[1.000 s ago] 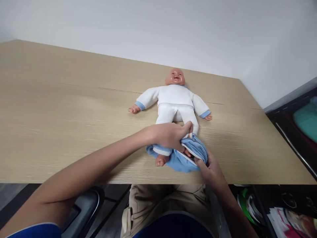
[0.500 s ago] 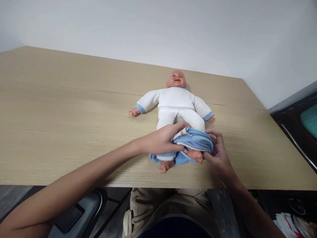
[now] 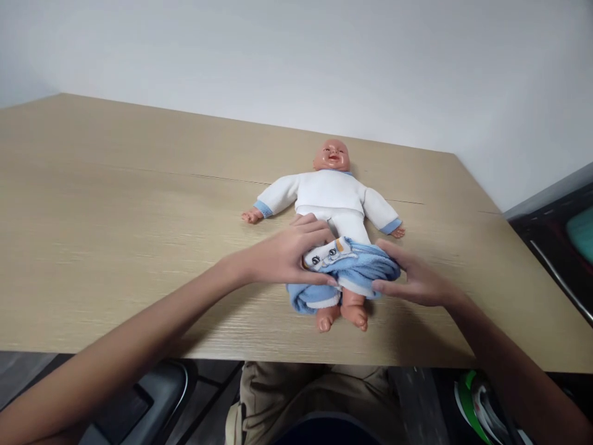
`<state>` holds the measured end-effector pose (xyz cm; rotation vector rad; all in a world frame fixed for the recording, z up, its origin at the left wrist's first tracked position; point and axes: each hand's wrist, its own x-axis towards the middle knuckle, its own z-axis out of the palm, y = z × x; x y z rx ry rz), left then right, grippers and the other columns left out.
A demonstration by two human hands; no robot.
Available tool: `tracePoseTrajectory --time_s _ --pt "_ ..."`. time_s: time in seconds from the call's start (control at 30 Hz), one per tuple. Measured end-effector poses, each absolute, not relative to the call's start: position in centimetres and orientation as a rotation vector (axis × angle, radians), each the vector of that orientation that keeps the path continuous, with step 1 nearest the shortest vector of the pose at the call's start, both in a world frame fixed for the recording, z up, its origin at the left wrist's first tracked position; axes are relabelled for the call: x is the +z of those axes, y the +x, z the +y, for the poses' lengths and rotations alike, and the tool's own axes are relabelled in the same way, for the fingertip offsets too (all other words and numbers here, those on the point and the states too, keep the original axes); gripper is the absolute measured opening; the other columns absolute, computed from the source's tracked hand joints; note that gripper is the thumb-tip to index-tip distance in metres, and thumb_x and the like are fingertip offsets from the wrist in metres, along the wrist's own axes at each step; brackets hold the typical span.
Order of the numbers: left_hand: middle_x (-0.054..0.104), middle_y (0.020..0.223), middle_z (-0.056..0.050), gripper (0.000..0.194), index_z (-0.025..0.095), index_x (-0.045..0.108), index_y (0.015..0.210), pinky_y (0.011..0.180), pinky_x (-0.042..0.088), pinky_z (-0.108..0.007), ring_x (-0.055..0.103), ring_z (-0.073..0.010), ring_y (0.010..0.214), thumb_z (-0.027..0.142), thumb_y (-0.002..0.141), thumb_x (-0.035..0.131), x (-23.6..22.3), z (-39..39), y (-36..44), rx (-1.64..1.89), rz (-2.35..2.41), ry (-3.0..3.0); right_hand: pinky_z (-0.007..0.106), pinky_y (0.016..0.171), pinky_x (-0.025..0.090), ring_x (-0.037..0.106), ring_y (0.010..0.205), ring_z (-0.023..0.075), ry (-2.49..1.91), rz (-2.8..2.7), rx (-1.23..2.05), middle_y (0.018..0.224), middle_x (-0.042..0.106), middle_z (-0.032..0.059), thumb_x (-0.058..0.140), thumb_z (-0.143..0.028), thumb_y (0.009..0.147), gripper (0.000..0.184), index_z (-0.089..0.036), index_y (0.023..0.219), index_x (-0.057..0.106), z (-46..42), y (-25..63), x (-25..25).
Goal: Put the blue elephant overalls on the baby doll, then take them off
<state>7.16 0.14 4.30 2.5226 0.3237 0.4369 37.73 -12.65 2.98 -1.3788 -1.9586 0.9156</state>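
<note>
A baby doll [image 3: 330, 188] in a white top with blue cuffs lies on its back, head away from me and bare feet toward me. Blue terry doll trousers [image 3: 364, 266] are bunched around its lower legs, with an embroidered face patch on the white part. My left hand [image 3: 303, 250] is closed on the trousers' left side, thumb below the patch and fingers over the doll's leg. On the other side, my right hand [image 3: 410, 275] grips the bunched blue cloth between thumb and fingers. Both plastic feet stick out below the cuffs.
The doll lies on a wooden table [image 3: 139, 247] with a pale wall [image 3: 296, 62] behind it. A dark-framed object [image 3: 556, 228] stands at the right edge. Below the near edge are a dark chair [image 3: 152, 402] and a green-rimmed item [image 3: 470, 402].
The trousers have shifted and spread, so the face patch now shows. The doll's feet have come closer together. My left hand has moved slightly up and left; my right hand has turned.
</note>
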Motion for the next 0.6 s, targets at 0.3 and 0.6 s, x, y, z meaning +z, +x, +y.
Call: tracePoseTrajectory --time_s 0.3,0.6 --pt "0.061 0.095 0.0 0.035 0.021 0.07 0.099 0.091 0.045 -0.032 0.057 -0.0199 0.093 0.048 0.095 0.092 3.1 4.4 4.5 0.363 0.243 2.333 0.032 0.079 0.051 0.057 0.089 0.0225 -1.184 -1.571 1.075 0.094 0.059 0.0004 0.08 -0.07 0.097 0.046 -0.027 0.105 0.069 -7.7 37.6 0.5" --pt "0.074 0.099 -0.004 0.044 0.021 0.074 0.095 0.088 0.052 -0.033 0.068 -0.0228 0.094 0.055 0.085 0.099 0.4 5.2 2.7 0.194 0.266 2.187 0.037 0.094 0.059 0.068 0.106 0.0272 -1.323 -1.297 1.23 0.111 0.072 0.0041 0.072 -0.066 0.101 0.042 -0.027 0.119 0.072 -9.3 36.6 -2.7"
